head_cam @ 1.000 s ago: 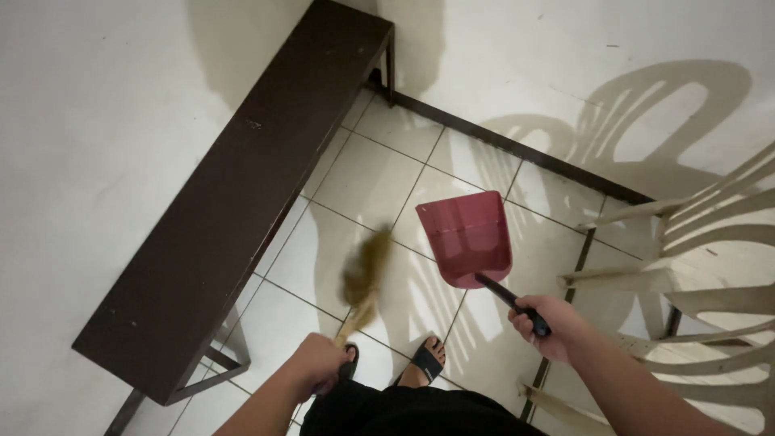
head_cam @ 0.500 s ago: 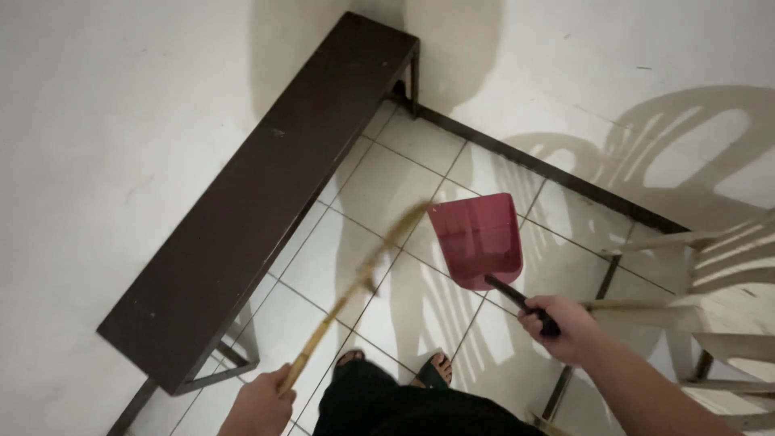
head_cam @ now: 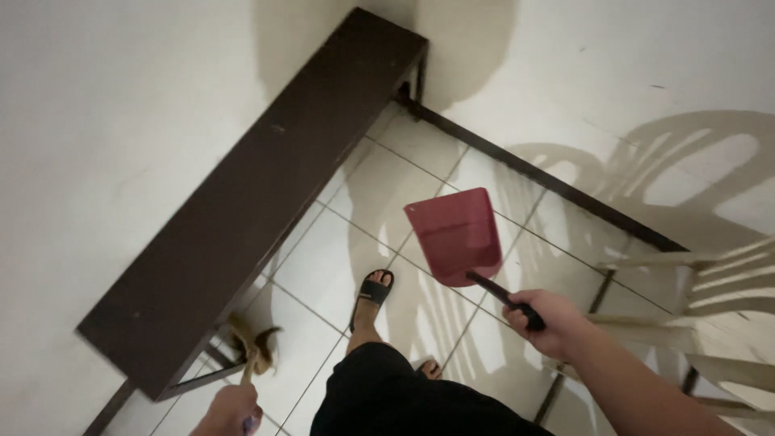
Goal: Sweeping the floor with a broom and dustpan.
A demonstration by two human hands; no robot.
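- The right hand [head_cam: 553,321] is closed in a full fist around the black handle [head_cam: 504,299] of a red dustpan [head_cam: 455,236].
- The dustpan is held in the air above the tiled floor [head_cam: 323,266], its flat scoop angled away from the person, toward the corner where the two white walls meet.
- The dustpan handle runs from the rear edge of the scoop down and to the right into the fist; its far end is hidden inside the hand.
- The left hand [head_cam: 230,410] sits at the bottom edge of the view and is closed around the stick of a small straw broom [head_cam: 254,349]. Part of this hand is cut off by the frame.
- The broom head lies low, just beside the near end of a long dark bench [head_cam: 266,194], close to the bench's metal frame. Whether the bristles touch the floor cannot be determined.
- The bench stands along the left wall and reaches into the corner.
- One foot in a black sandal [head_cam: 373,292] stands on the tiles between the bench and the dustpan.
- A white plastic chair [head_cam: 718,282] stands at the right, near the right forearm, and casts a slatted shadow on the wall.
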